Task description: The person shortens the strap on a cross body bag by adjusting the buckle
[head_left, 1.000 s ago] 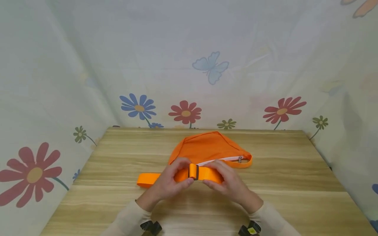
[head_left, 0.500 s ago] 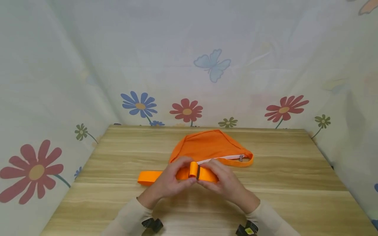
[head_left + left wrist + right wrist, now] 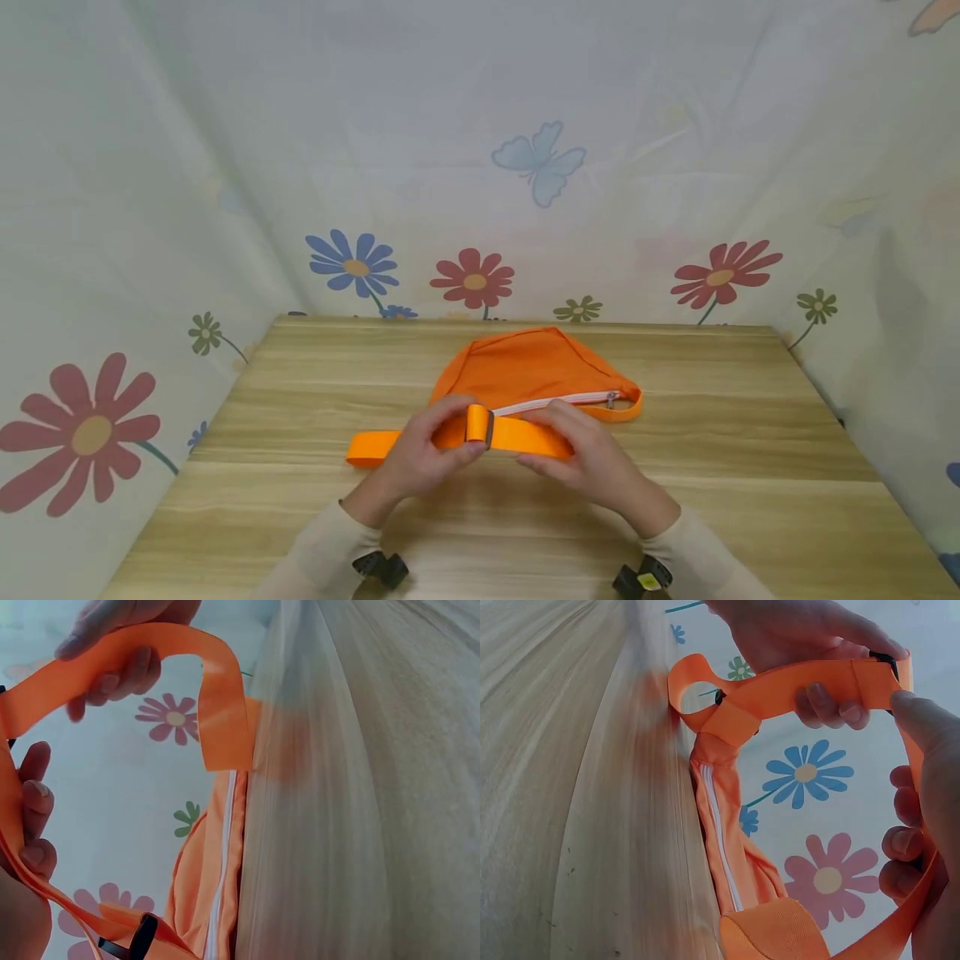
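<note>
- The left hand [image 3: 420, 458] grasps the orange strap [image 3: 531, 437] near the dark buckle [image 3: 490, 429], its thumb on the near side and its fingers curled behind.
- The right hand [image 3: 600, 467] grasps the same strap further right, thumb at the lower edge and fingers bent round the back.
- Between the two hands a stretch of strap runs nearly level, raised above the table [image 3: 675, 508].
- A short fold of strap wraps the buckle just beside the left thumb.
- Beyond the left hand, to its left, the strap doubles back in a flat loop [image 3: 371, 448] near the table.
- The orange bag [image 3: 525, 367] lies on the table behind the hands, its rounded side to the back.
- A pale zip [image 3: 566, 402] runs along the bag's near side, with the metal pull [image 3: 612, 398] at the right end.
- The left wrist view shows a second buckle [image 3: 143, 936] on the strap close to the bag; its shape is hard to make out there.
- In the same view, the strap arches away from the right hand and drops towards the bag.
- Both sleeves [image 3: 708, 550] are cream, and a dark wrist camera [image 3: 381, 570] sits by the left cuff.
- Behind the table hangs a pale backdrop [image 3: 375, 150] printed with a blue butterfly [image 3: 540, 162] and flowers, one of them a red flower [image 3: 474, 282] above the bag.
</note>
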{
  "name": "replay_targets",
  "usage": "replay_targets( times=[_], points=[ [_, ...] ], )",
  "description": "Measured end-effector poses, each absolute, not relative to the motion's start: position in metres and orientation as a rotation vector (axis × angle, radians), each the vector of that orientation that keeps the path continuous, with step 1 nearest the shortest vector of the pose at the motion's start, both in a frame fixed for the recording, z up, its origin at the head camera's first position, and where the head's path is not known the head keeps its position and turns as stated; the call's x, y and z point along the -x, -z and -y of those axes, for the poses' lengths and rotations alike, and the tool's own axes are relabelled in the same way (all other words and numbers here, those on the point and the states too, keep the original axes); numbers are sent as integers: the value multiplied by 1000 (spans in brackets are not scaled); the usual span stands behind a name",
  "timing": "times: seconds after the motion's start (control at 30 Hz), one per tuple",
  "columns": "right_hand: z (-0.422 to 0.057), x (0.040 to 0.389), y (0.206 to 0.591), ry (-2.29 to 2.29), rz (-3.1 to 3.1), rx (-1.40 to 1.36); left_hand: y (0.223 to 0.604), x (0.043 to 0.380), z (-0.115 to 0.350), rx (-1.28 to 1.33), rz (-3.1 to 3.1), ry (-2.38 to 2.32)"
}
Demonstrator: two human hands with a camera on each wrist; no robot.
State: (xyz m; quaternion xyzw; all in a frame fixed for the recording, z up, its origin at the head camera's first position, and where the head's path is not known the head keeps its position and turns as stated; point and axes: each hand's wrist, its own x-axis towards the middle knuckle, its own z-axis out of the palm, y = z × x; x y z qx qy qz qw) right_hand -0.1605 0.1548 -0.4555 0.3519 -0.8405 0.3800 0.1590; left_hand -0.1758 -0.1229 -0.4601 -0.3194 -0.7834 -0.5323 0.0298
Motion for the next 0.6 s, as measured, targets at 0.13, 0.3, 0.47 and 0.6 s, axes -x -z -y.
replay_targets(
  times=[0.13,0.3,0.47,0.6],
  points=[
    [-156,161,456,-1140,2388,-1017,462,177,123,1032,2368,1662],
    [-151,159,456,-1157,2371,-1002,465,179,122,1103,2322,1685],
    [-146,158,455,-1145,2384,-1000,466,180,121,1124,2321,1715],
    [-142,159,453,-1103,2386,-1019,467,179,120,1107,2357,1723]
  ],
)
